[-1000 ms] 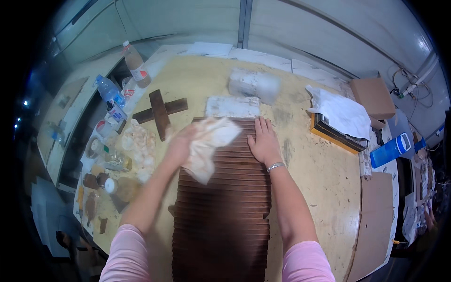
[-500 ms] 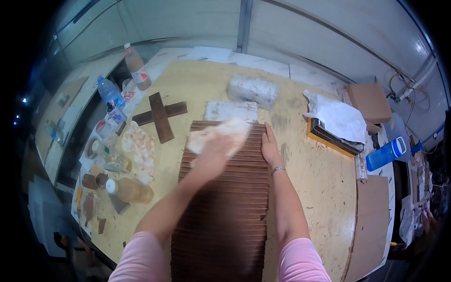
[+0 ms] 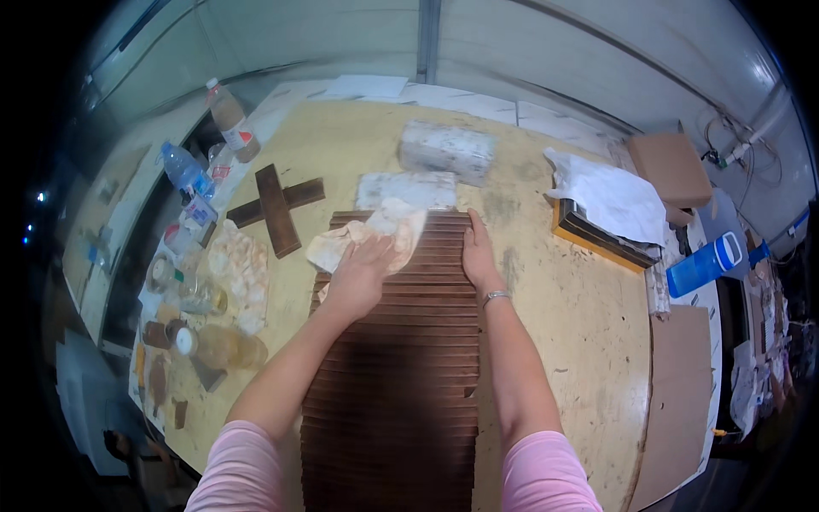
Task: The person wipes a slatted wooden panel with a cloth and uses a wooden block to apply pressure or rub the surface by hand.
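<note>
A row of narrow dark-brown wooden strips [image 3: 401,341] runs away from me down the middle of the table, laid side by side like a slatted panel. At its far left part, my left hand [image 3: 363,271] presses a crumpled, stained white cloth [image 3: 401,224] onto the wood, fingers over the fabric. My right hand [image 3: 479,258] grips the strips' right ends near the far corner, with a metal bracelet on its wrist. Beyond the far end lies a white-wrapped block [image 3: 406,189]. The near part of the strips looks dark and blurred.
Two crossed brown boards [image 3: 275,212], a second stained cloth [image 3: 239,269] and a capped bottle of yellowish liquid [image 3: 220,346] are on the left. Behind sits a larger wrapped block [image 3: 448,151]. On the right are a white sheet over a box [image 3: 604,198] and a blue bottle [image 3: 701,266].
My left hand has drawn the cloth left and slightly nearer, to the strips' left edge. My right hand keeps its place on the right edge. The whole view has shifted slightly.
</note>
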Available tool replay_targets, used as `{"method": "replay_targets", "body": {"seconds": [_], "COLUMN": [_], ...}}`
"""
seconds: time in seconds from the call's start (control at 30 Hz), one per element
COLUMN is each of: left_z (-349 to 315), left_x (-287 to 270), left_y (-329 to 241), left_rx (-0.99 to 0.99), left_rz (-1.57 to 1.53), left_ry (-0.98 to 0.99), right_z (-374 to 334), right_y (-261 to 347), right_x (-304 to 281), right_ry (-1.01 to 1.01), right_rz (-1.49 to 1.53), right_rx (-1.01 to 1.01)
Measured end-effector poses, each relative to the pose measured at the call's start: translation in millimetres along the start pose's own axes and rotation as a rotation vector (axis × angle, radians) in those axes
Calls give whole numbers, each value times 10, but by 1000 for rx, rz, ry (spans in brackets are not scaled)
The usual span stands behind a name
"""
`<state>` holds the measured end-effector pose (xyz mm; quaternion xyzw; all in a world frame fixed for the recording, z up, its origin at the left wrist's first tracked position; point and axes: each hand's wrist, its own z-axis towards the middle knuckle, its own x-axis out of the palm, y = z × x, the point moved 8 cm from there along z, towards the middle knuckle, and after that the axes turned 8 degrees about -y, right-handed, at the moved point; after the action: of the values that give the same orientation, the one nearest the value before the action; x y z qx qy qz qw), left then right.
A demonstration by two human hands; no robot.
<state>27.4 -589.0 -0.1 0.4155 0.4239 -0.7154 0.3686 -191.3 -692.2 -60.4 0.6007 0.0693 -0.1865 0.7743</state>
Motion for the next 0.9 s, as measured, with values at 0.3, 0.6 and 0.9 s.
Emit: {"method": "replay_targets", "body": {"seconds": [0.3, 0.6, 0.9], "left_z": [454, 510, -361], "left_x": [207, 216, -397], "left_y": [-612, -684, 306], "left_rx": [113, 167, -115], "left_rz": [-58, 36, 38], "left_ry": [-128, -141, -239], "right_z": [42, 5, 18], "right_y": [-86, 186, 66], "right_x": [76, 234, 56], "right_ry": [-27, 91, -21], "right_rz": [30, 216, -5], "right_rx": [28, 151, 21]}}
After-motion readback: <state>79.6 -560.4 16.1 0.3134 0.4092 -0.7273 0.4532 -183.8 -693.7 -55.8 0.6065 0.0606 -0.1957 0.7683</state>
